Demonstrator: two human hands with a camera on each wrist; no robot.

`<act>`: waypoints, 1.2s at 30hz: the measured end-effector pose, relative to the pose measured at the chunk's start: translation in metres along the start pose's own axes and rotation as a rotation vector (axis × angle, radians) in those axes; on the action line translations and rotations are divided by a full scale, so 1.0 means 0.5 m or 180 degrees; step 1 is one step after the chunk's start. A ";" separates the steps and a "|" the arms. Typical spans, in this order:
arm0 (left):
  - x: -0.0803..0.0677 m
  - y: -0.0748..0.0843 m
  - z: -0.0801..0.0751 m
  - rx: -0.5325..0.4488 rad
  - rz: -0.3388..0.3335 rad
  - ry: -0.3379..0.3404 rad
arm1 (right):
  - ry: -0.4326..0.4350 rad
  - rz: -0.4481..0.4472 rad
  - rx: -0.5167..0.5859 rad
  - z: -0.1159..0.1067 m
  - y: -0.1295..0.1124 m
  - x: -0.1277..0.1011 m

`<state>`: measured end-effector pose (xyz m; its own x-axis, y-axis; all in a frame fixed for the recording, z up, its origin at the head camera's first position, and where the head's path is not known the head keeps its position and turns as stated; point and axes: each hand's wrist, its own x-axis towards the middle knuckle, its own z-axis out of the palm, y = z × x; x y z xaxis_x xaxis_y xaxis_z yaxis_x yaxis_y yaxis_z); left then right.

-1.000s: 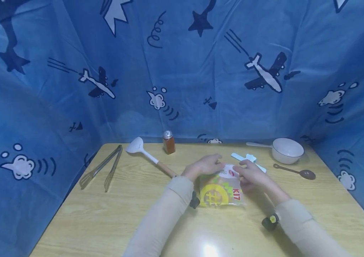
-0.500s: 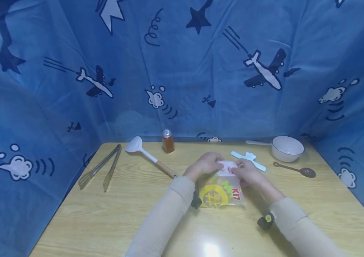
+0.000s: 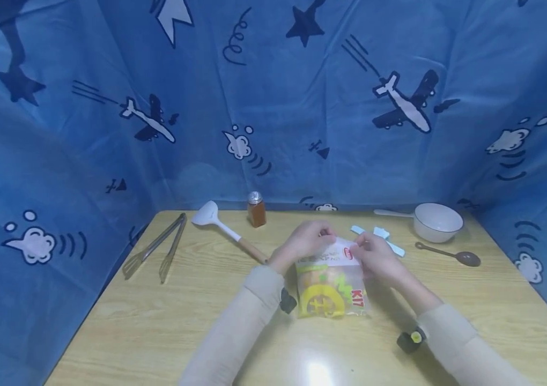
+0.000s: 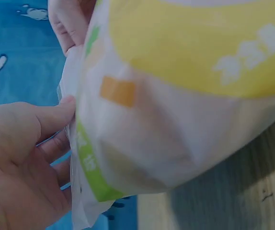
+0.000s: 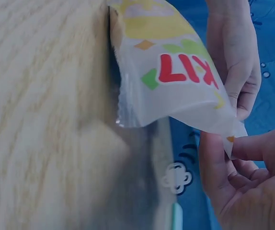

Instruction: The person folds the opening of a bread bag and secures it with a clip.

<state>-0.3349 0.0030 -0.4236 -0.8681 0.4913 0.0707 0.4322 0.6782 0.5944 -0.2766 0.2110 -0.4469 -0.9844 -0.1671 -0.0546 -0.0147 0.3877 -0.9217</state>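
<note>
Snack bag [image 3: 330, 284] top lifted since earlier | both hands [image 3: 341, 247] pinch it

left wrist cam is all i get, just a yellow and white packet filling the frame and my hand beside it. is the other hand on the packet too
Observer: Yes. In the head view the right hand pinches the top edge of the snack packet opposite the left hand.
Operator: is the packet off the table
Observer: Its top end is raised; its bottom end rests on the wooden table.
Operator: anything printed on it
Observer: Red letters reading KIT show in the right wrist view.
Operator: whats behind it
Observer: A pale blue clip lies past the hands, a white saucepan further right.
</note>
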 end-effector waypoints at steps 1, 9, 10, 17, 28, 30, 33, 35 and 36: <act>-0.003 0.003 -0.005 -0.0020 0.0030 0.0032 | 0.0029 -0.0027 -0.0050 -0.002 -0.006 -0.004; -0.018 0.026 -0.049 -0.0332 0.0314 0.0280 | 0.0156 -0.0269 -0.0184 -0.022 -0.055 -0.026; -0.020 0.029 -0.054 -0.0358 0.0327 0.0310 | 0.0177 -0.0303 -0.0184 -0.023 -0.059 -0.029; -0.043 0.047 -0.089 -0.0578 0.0482 0.0501 | 0.0360 -0.0557 -0.0092 -0.027 -0.086 -0.046; -0.080 0.067 -0.129 -0.0850 0.0866 0.0843 | 0.0905 -0.1474 -0.0262 -0.014 -0.126 -0.053; -0.086 0.067 -0.132 -0.0874 0.0903 0.0856 | 0.0955 -0.1540 -0.0271 -0.012 -0.132 -0.053; -0.096 0.067 -0.138 -0.0920 0.0889 0.0862 | 0.1019 -0.1608 -0.0151 -0.006 -0.141 -0.052; -0.102 0.066 -0.141 -0.0942 0.0878 0.0859 | 0.1103 -0.1678 -0.0078 -0.001 -0.145 -0.051; -0.105 0.066 -0.144 -0.0956 0.0868 0.0847 | 0.1165 -0.1724 -0.0058 0.002 -0.147 -0.050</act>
<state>-0.2926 -0.0398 -0.3504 -0.7823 0.4457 0.4352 0.5971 0.3371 0.7279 -0.2507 0.1858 -0.3781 -0.8329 -0.0248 0.5529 -0.5251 0.3512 -0.7752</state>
